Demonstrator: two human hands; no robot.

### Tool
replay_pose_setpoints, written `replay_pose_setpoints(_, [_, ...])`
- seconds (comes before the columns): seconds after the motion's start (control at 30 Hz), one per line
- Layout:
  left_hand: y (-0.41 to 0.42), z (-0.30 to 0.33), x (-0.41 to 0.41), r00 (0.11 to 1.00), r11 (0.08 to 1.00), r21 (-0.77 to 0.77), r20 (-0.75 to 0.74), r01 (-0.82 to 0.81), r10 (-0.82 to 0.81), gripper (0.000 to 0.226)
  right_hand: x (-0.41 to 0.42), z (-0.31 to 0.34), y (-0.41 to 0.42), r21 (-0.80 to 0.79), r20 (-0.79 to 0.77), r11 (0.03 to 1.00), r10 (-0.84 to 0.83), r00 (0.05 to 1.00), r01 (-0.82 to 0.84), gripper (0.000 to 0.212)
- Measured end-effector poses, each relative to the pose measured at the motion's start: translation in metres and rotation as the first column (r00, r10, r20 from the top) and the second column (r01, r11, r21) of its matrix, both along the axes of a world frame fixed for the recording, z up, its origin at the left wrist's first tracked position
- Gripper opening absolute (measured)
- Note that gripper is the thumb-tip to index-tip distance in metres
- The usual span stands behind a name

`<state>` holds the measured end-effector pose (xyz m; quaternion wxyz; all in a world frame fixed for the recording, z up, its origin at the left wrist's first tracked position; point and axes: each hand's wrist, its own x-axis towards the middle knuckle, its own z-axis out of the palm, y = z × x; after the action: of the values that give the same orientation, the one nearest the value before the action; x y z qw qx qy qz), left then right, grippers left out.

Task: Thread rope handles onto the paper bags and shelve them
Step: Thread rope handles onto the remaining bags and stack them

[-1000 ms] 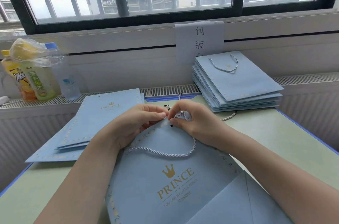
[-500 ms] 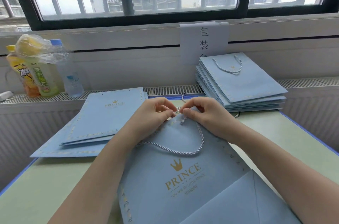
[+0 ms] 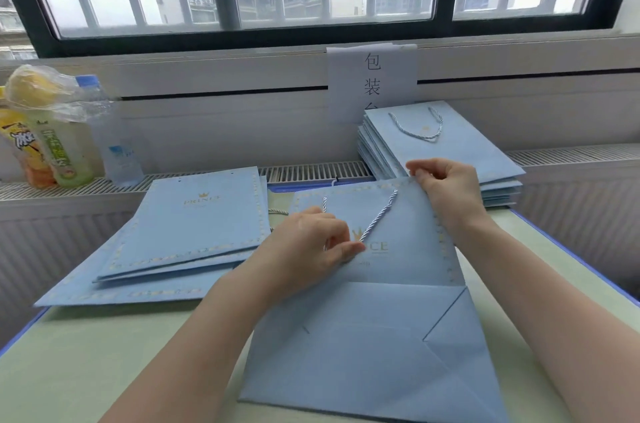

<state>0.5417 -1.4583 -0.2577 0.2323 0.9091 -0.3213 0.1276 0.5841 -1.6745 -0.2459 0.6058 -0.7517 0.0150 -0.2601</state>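
A flat light-blue paper bag (image 3: pixel 398 346) with gold PRINCE lettering lies on the green table in front of me. A blue-white twisted rope handle (image 3: pixel 377 216) runs from two holes near the bag's top edge down to my left hand (image 3: pixel 311 246), which pinches the loop over the lettering. My right hand (image 3: pixel 446 190) pinches the bag's top right corner. A stack of bags with handles (image 3: pixel 460 152) sits on the ledge behind. To the left lies a pile of bags without handles (image 3: pixel 194 225).
Drink bottles and a plastic-wrapped item (image 3: pixel 52 132) stand on the radiator ledge at far left. A paper sign (image 3: pixel 372 80) hangs on the wall under the window. The table edge (image 3: pixel 568 260) with blue trim runs along the right.
Both hands have left the bag's top middle. The left moved down, pulling the rope loop taut; the right went to the top right corner. The bag sits farther from me.
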Motion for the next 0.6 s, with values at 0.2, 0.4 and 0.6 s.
replay_pose_setpoints(0.2, [-0.003,-0.002,-0.001,0.998,0.992,0.115,-0.019,-0.055,0.057,0.049,-0.002,-0.001,0.002,0.007,0.018,1.000,-0.005,1.000,0.005,0.022])
replay_pose_setpoints(0.4, [0.002,0.003,0.004,0.974,0.918,-0.349,0.055,-0.186,0.218,0.027,-0.004,0.007,-0.003,0.164,0.035,0.985,-0.054,0.998,0.048,0.018])
replay_pose_setpoints(0.6, [0.022,0.016,0.009,0.819,0.775,-0.388,-0.503,-0.499,0.276,0.022,-0.007,0.014,-0.002,0.402,0.080,0.915,-0.073,0.994,0.035,0.020])
